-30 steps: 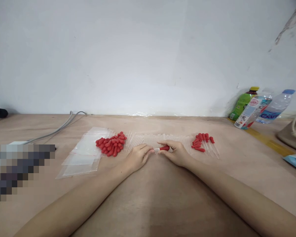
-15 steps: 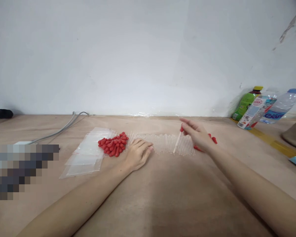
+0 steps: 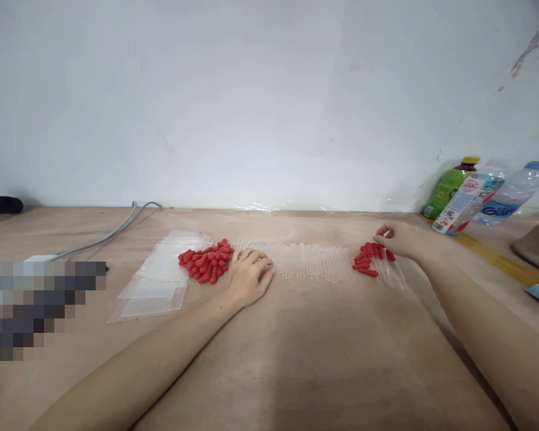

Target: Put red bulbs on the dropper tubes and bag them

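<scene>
My left hand [image 3: 248, 278] rests flat with its fingers spread over the left end of a row of thin clear tubes [image 3: 309, 262]. Just left of it lies a heap of red rubber bulbs [image 3: 209, 262], partly on a stack of clear plastic bags [image 3: 155, 287]. My right hand [image 3: 397, 239] hovers over the small pile at the right, thumb and fingers curled in a pinch. Whatever sits between these fingertips is too small to make out. Under that hand are droppers [image 3: 393, 272], clear tubes fitted with red bulbs, alongside several loose red bulbs [image 3: 363, 264].
At the back right, a green bottle [image 3: 449, 188], a labelled clear bottle [image 3: 467, 200] and a water bottle [image 3: 505, 197] stand against the wall. Yellow tape [image 3: 489, 254] crosses the table there. A grey cable [image 3: 112, 233] runs along the left.
My right hand has moved right, from above the tube row to the dropper pile. The dropper it held upright no longer shows in its fingers. My left hand has barely moved.
</scene>
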